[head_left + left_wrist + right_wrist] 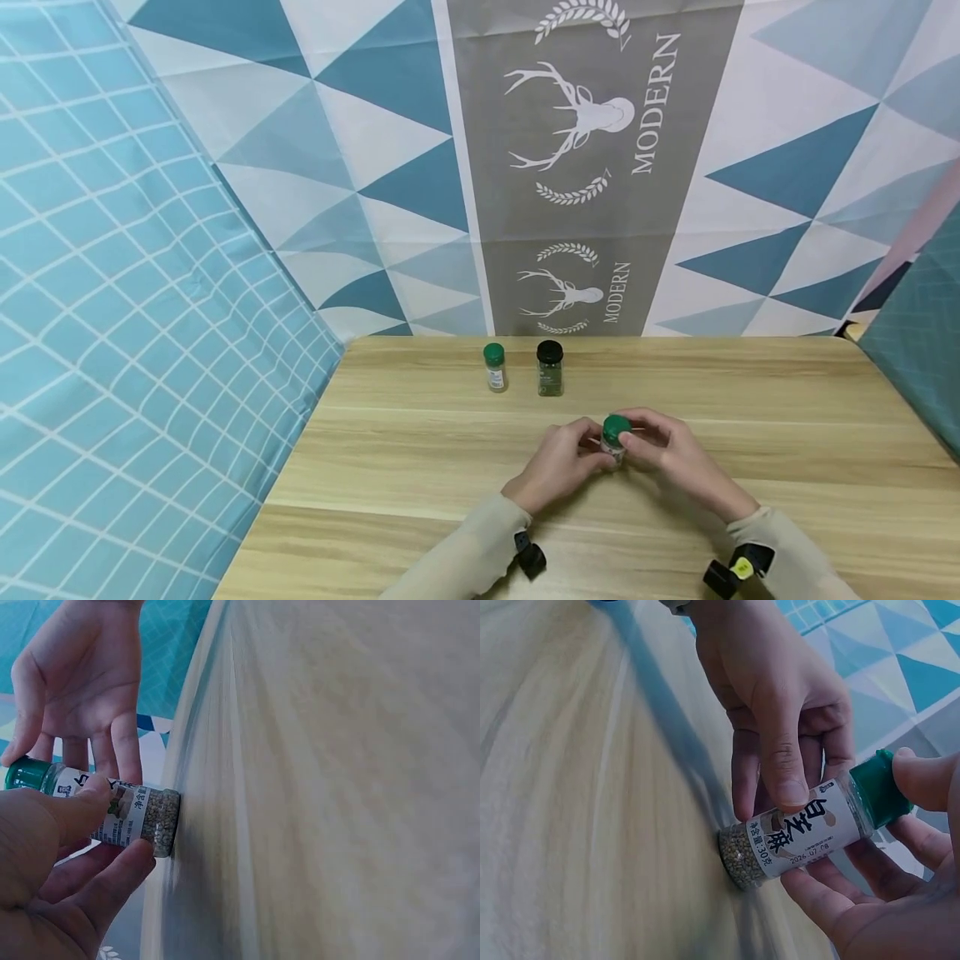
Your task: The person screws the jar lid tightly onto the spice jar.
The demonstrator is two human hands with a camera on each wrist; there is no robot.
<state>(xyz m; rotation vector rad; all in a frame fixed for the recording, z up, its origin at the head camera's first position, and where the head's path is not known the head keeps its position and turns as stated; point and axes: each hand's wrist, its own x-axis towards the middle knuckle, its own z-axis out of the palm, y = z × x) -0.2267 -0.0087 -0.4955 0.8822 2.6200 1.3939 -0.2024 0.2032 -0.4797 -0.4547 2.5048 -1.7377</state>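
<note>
A small clear spice jar with a green cap stands upright on the wooden table between my hands. Its white label carries black characters, and pale sesame seeds fill the lower part. My left hand holds the jar's body, thumb on one side and fingers round the other. At the cap is my right hand, its thumb and fingers pinching the green rim from opposite sides. In the right wrist view, the right thumb lies against the cap's edge, while the left thumb rests across the label.
Farther back on the wooden table stand a green-capped spice jar and, to its right, a black-capped jar with dark green contents. A patterned cloth hangs behind the back edge, and a blue checked cloth hangs at the left.
</note>
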